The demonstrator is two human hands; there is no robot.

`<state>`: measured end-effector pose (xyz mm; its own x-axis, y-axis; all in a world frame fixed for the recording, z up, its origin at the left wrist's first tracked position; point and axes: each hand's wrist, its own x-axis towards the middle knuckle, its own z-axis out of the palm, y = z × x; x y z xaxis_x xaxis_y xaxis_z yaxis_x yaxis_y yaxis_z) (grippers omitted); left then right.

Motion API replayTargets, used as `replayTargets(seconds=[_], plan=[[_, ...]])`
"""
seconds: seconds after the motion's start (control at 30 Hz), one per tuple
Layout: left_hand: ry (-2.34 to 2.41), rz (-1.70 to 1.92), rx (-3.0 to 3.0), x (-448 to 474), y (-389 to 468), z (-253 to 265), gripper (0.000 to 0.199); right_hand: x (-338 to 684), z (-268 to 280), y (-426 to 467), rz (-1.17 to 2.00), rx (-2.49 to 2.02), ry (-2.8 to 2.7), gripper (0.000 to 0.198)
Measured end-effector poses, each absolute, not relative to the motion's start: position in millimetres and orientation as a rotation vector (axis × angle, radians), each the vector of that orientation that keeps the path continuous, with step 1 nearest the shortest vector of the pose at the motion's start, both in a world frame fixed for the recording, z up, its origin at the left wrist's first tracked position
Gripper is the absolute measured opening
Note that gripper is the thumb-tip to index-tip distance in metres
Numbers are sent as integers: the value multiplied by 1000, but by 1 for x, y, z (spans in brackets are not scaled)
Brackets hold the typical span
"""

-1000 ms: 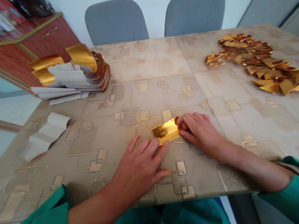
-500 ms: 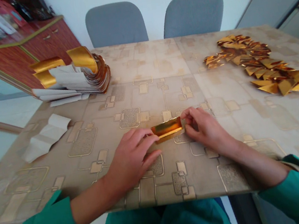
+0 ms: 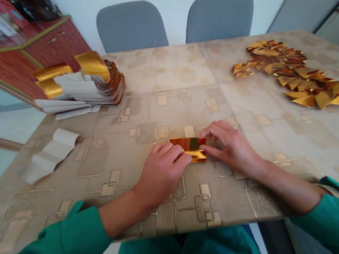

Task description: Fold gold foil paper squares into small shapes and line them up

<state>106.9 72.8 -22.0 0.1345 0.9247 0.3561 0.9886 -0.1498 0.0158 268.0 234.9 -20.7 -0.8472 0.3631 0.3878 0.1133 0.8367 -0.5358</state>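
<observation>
A small folded piece of shiny gold foil paper [image 3: 187, 143] lies between my hands near the middle of the table. My left hand [image 3: 163, 172] grips its left part, fingers curled over the near fold; the thumb is mostly hidden. At the right end my right hand [image 3: 227, 141] pinches the paper between thumb and fingers. A raised far wall and a lower near flap show in the paper, and its left end is partly covered by my fingers.
A thick stack of gold-and-white paper sheets [image 3: 87, 90] stands at the back left. In front of it lies a creased pale sheet [image 3: 52, 155]. Several folded gold paper pieces [image 3: 298, 71] are heaped at the right. Two grey chairs [image 3: 131, 26] stand behind the patterned table [image 3: 167, 110].
My left hand has slid right along the gold paper and closed more over it. My right hand has shifted slightly left onto its right end. The paper's trough shape looks more pressed.
</observation>
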Motion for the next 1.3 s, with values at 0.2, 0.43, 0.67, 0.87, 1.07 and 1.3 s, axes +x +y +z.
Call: replayTargets(seconds=[0.2,0.43,0.67,0.87,1.07,1.3], plan=[[-1781,-370,-2193,107,79,-24,21,267,-19,235,667,-346,-2477,5],[-1780,-364,-2249,109,71,-27,16,271,-16,237,675,-320,-2437,12],[-1675,-528,-2304,111,65,-33,20,269,-22,234,606,-251,-2584,15],[-1639,-565,-2315,115,61,-33,22,268,-26,230,565,-266,-2674,4],[-1759,-541,-2343,114,57,-24,20,269,-24,231,488,-215,-2669,4],[-1958,-733,-2126,98,64,-7,16,272,-17,228,345,-164,-2768,15]])
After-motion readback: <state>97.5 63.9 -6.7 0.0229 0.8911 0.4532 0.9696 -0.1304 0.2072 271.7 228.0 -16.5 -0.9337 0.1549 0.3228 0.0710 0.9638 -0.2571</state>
